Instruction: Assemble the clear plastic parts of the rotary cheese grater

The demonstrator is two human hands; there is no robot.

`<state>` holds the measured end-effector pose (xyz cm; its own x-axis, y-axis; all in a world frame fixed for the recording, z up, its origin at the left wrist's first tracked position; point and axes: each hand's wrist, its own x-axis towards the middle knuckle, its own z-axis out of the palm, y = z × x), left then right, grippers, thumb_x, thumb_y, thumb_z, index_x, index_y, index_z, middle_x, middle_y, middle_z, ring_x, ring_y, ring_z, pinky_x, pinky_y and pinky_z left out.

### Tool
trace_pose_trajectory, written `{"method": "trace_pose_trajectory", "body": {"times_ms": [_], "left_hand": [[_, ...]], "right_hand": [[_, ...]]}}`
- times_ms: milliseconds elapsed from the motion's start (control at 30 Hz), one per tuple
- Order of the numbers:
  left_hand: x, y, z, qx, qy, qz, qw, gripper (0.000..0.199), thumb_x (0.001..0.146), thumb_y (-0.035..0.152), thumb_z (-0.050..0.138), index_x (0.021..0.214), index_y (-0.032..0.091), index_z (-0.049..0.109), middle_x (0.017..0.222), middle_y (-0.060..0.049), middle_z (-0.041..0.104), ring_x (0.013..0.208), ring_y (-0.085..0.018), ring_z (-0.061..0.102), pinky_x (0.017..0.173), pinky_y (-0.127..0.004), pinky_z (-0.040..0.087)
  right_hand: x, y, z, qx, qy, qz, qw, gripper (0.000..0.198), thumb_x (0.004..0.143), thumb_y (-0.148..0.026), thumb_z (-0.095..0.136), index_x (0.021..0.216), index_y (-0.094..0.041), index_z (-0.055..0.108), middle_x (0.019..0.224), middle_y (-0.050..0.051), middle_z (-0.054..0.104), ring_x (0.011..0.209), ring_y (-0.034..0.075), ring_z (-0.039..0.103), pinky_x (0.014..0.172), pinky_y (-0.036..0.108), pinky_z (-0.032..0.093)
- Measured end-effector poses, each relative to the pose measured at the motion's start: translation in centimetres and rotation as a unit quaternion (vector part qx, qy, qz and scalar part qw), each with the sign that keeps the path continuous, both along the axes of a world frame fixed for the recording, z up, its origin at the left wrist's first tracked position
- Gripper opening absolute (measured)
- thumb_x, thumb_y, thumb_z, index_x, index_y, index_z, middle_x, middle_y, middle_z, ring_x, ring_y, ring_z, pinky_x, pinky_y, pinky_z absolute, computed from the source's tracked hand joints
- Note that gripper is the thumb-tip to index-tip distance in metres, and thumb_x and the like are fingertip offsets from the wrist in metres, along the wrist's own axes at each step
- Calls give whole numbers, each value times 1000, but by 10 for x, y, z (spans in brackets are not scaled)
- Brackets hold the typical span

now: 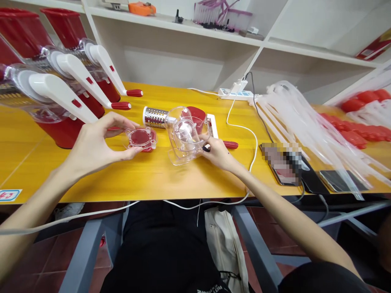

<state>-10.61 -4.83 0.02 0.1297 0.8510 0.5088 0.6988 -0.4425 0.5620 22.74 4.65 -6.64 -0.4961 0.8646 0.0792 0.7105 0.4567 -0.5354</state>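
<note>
Holding a clear round cap [141, 138] over the yellow table [146, 175], my left hand [94, 144] pinches its rim; my right hand [218, 154] grips the clear housing [186, 136] just beside it. Finished graters [61, 93] crowd left; a white cable [241, 130], phones [287, 167] and plastic bags [305, 122] lie right.

We have one view only, worn on the head, looking forward and down from close above the yellow table [159, 175], which crosses mid-frame. Both forearms enter from the lower corners, white shelves [214, 32] fill the top, and our lap sits at bottom centre.
</note>
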Motion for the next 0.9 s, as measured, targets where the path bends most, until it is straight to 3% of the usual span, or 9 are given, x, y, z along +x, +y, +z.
{"method": "trace_pose_trajectory", "body": {"times_ms": [267, 500, 633, 767, 833, 900], "left_hand": [[-8, 0, -21, 4, -12, -50, 999, 46, 72, 34, 83, 110, 20, 62, 119, -7, 75, 114, -25, 73, 112, -46, 58], [-11, -10, -41, 5, 0, -59, 998, 51, 73, 33, 84, 117, 23, 60, 127, -7, 73, 121, -25, 71, 111, -43, 59], [-14, -16, -48, 14, 16, -52, 998, 53, 73, 36, 84, 119, 27, 60, 126, -5, 73, 119, -25, 72, 107, -42, 62], [-13, -22, -55, 0, 15, -40, 999, 54, 72, 38, 83, 119, 29, 58, 124, -3, 74, 114, -25, 74, 106, -43, 62], [-11, -24, -57, -7, 14, -42, 999, 55, 71, 38, 83, 118, 30, 57, 124, -1, 75, 112, -25, 75, 105, -43, 63], [-9, -25, -58, -13, 11, -43, 999, 55, 71, 39, 84, 119, 32, 56, 126, 0, 74, 113, -26, 75, 103, -43, 63]], "right_hand": [[-11, 9, -28, 85, -36, -28, 995, 71, 91, -62, 33, 122, -2, 55, 118, 9, 54, 122, -9, 43, 124, 12, 46], [-7, 15, -39, 163, -53, -13, 985, 69, 92, -59, 35, 126, -2, 53, 115, 8, 55, 115, -11, 44, 116, 7, 48], [6, -7, -17, 278, -7, -34, 960, 61, 95, -49, 31, 129, -3, 53, 120, 8, 53, 116, -11, 44, 113, 7, 48], [1, -48, 23, 424, 67, -84, 899, 50, 93, -37, 35, 138, -15, 39, 136, 9, 43, 135, -6, 40, 115, 11, 51], [-13, -62, 37, 446, 27, -36, 894, 67, 84, -53, 53, 143, -25, 37, 146, 7, 36, 146, 2, 37, 128, 26, 50], [-29, -65, 42, 456, -22, 14, 890, 82, 74, -65, 62, 145, -32, 39, 153, 3, 29, 152, 9, 32, 126, 34, 52]]}}
